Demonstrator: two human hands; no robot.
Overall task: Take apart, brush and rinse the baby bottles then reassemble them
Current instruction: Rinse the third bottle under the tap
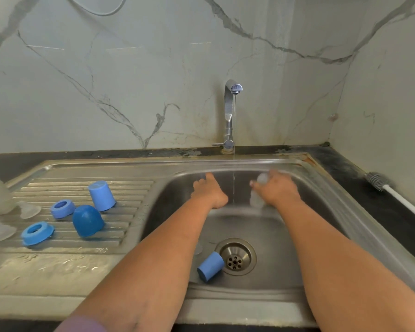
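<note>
My right hand (277,191) grips a clear bottle (258,200) just right of the tap stream | left hand (210,192) loose, holding nothing, left of it | sink (345,212): blue cap (210,267) beside the drain (236,257) | drainboard (65,248): blue caps, rings, clear teats | brush (379,182) at counter's right edge

Brushed steel sink (268,164) (dull sheen), glossy marble-look wall (130,68), matt blue plastic caps (102,195)
</note>
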